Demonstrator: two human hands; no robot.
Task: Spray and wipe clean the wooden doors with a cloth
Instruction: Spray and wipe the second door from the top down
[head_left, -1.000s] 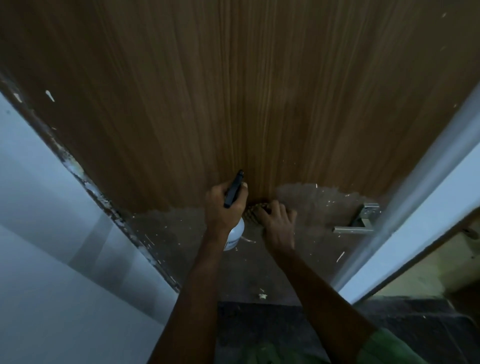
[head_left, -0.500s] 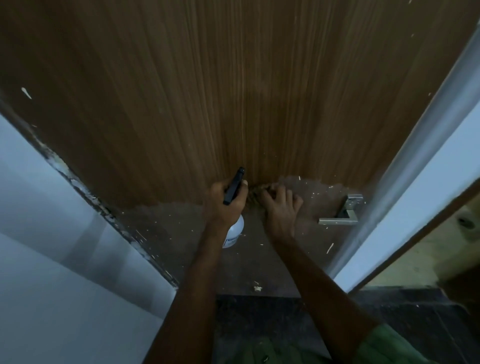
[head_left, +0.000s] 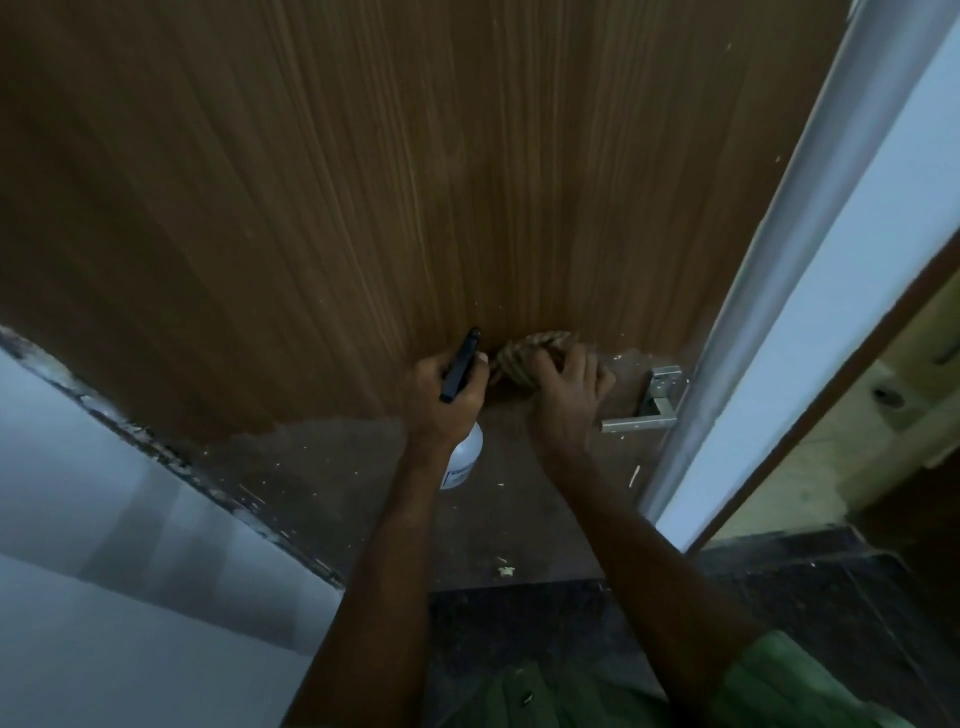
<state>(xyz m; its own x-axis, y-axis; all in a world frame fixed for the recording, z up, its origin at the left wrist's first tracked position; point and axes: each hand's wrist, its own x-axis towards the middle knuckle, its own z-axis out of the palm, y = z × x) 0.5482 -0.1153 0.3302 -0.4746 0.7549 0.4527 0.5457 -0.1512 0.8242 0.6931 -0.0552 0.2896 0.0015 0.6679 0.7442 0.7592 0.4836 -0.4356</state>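
Note:
A brown wooden door (head_left: 415, 182) with vertical grain fills the view. Its lower part is duller and flecked with pale specks. My left hand (head_left: 441, 395) grips a spray bottle (head_left: 464, 457) with a white body and a black trigger head, held close to the door. My right hand (head_left: 566, 389) presses a bunched striped brown cloth (head_left: 519, 358) against the door, fingers curled over it, just left of the handle. The two hands are nearly touching at mid-door height.
A square metal lever handle (head_left: 649, 410) juts out at the door's right edge. A pale door frame (head_left: 810, 312) runs diagonally on the right. A grey wall (head_left: 93, 519) with a chipped edge lies to the left. Dark floor (head_left: 805, 597) is below.
My right hand has slid the cloth upward and a little right along the door. The left hand still holds the bottle beside it. The view has tilted, shifting the handle.

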